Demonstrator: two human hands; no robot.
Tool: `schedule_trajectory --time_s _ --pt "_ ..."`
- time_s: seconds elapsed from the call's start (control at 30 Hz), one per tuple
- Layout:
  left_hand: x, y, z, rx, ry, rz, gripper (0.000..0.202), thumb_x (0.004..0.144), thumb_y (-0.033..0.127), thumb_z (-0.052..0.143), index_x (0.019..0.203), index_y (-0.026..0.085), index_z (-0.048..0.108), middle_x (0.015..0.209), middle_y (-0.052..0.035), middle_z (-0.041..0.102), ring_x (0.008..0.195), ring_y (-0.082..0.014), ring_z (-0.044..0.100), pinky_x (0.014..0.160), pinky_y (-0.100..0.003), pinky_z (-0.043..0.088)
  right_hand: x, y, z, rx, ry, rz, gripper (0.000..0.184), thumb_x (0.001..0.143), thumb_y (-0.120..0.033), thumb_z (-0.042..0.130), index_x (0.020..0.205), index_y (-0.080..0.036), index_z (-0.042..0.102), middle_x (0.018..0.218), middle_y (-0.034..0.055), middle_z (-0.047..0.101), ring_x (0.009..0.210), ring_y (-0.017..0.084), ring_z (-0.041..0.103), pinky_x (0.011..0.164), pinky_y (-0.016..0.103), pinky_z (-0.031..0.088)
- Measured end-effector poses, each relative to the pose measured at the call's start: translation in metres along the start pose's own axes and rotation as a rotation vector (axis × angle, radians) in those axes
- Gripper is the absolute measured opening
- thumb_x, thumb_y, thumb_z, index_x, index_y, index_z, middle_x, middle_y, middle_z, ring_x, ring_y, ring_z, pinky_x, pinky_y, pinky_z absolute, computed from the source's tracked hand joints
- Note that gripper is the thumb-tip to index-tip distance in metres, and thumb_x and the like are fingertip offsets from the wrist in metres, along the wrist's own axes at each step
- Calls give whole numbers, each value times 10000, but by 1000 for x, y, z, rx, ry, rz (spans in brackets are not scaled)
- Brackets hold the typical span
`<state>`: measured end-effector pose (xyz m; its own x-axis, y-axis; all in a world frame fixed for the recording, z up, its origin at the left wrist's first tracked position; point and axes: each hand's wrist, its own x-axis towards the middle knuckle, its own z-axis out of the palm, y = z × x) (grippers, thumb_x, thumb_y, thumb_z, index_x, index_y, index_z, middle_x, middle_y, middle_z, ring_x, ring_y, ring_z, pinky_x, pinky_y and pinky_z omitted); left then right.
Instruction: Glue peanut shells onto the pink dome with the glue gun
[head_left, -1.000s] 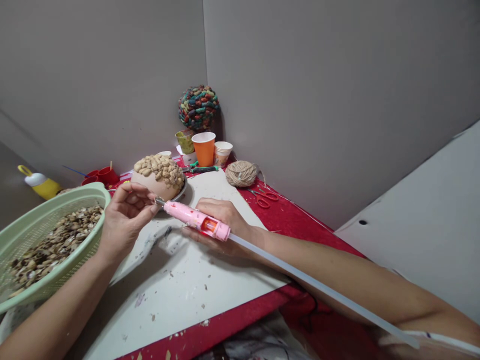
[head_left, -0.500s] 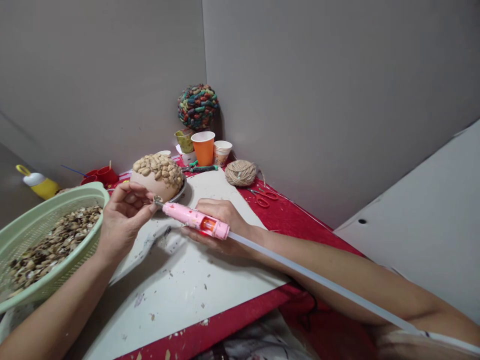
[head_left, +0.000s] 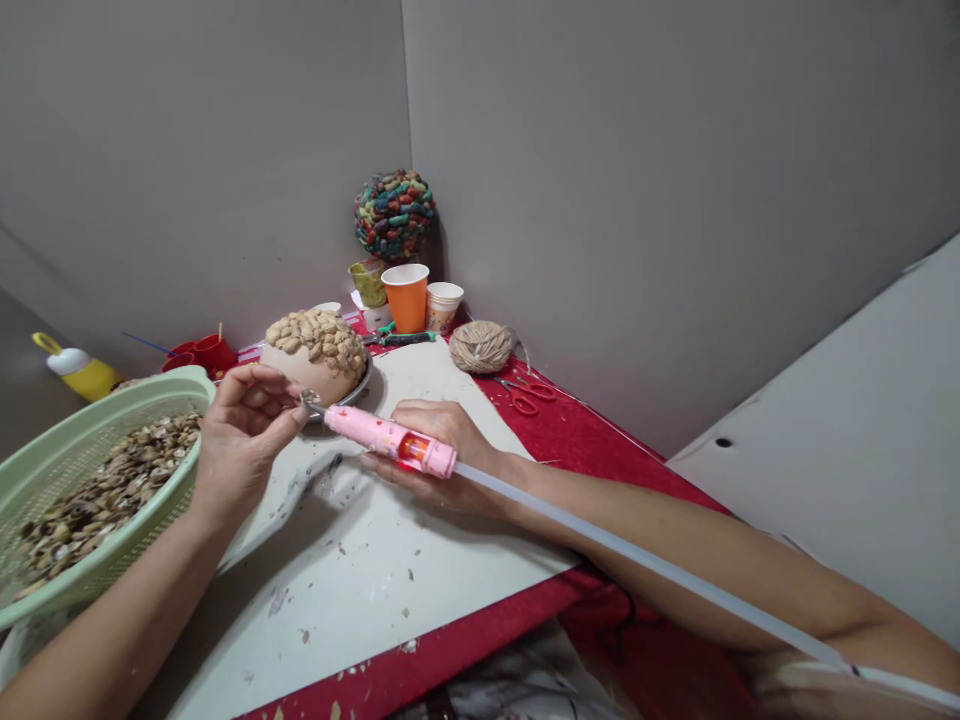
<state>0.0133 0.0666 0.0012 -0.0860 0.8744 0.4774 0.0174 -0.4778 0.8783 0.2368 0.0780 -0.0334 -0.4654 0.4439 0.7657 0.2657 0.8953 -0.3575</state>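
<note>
My right hand (head_left: 442,440) grips a pink hot glue gun (head_left: 375,430), with a long translucent glue stick (head_left: 637,555) running out of its back end. Between the thumb and fingertips of my left hand (head_left: 251,430) is a small shell (head_left: 311,398). The gun's nozzle is at this shell; whether they touch I cannot tell. Just behind sits a pale ball (head_left: 304,368) in a metal bowl (head_left: 367,378), its upper part covered with tan shell-like pieces (head_left: 319,338).
A green basket (head_left: 199,378) of loose shells (head_left: 112,490) stands left. Scraps dot the white board (head_left: 360,600). Behind are an orange cup (head_left: 406,300), paper cups (head_left: 444,300), green-handled pliers (head_left: 409,339), twine (head_left: 481,347), red scissors (head_left: 523,400) and a multicoloured ball (head_left: 395,213).
Very little differs. My left hand, the shell and the glue gun have shifted slightly left.
</note>
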Motion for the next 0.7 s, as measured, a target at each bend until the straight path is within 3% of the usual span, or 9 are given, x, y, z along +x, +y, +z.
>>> schedule_trajectory --time_s 0.2,0.7 --pt "1 -1 -1 6 12 37 337 698 119 855 953 222 660 884 16 720 810 -90 660 778 -172 546 0 -2 -1 1 -4 41 402 1003 -394 528 660 -189 482 615 -12 513 566 108 451 565 260 353" --pt "5 4 3 -117 44 -16 386 617 112 900 916 181 666 820 12 715 763 -77 663 723 -144 570 -1 -3 -2 44 -23 114 376 966 -347 574 653 -228 402 609 -25 478 541 121 424 551 298 345"
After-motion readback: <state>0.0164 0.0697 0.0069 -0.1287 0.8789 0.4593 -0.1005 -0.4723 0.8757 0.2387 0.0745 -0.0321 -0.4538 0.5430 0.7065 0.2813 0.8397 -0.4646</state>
